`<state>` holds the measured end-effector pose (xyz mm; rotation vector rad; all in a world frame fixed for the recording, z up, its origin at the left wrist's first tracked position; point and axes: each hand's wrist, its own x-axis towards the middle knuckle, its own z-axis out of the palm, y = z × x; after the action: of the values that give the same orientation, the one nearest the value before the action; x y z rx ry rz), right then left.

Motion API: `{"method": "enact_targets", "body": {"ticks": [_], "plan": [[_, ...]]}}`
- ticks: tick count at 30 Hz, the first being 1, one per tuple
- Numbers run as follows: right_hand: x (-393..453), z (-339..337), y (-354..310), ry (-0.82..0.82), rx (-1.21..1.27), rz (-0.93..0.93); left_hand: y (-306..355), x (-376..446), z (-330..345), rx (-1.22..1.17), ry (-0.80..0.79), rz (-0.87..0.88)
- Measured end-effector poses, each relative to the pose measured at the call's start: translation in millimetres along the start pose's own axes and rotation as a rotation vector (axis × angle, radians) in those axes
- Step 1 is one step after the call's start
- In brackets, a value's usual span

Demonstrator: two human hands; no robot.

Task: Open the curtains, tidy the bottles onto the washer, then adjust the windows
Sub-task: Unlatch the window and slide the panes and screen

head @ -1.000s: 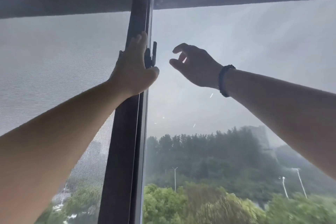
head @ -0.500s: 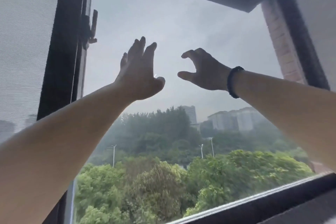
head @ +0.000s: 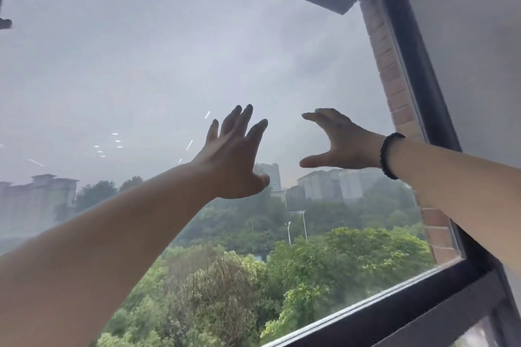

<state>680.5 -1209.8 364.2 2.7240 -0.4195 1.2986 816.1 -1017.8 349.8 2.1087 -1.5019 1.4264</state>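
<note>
A large window pane fills the view, held in a dark frame that runs along its top, right and bottom edges. My left hand is raised in front of the glass near the middle, fingers spread, holding nothing. My right hand is beside it to the right, thumb and fingers apart in a wide C shape, empty; a black bead bracelet sits on that wrist. Whether either hand touches the glass is unclear. The window latch is only a dark sliver at the far left edge.
Outside the glass are green treetops, street lamps and hazy buildings. A strip of brick wall shows just inside the right frame. A grey interior wall lies at the upper right.
My left hand let go of the latch on the centre post and both hands moved right across the pane. The view swung right, so the screened left sash and post have left the view.
</note>
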Motion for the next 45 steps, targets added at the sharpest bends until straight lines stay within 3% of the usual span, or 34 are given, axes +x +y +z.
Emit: {"method": "enact_targets", "body": {"ticks": [12, 24, 36, 45], "plan": [[10, 33, 178, -0.042, 0.017, 0.021, 100, 108, 87, 0.116, 0.074, 0.073], [-16, 46, 330, -0.085, 0.053, 0.129, 216, 175, 167, 0.203, 0.024, 0.176], [-26, 75, 343, -0.207, 0.060, 0.087, 227, 177, 198, 0.239, -0.103, 0.139], [-25, 106, 329, -0.099, 0.126, 0.099, 212, 166, 202, 0.333, -0.115, 0.174]]}}
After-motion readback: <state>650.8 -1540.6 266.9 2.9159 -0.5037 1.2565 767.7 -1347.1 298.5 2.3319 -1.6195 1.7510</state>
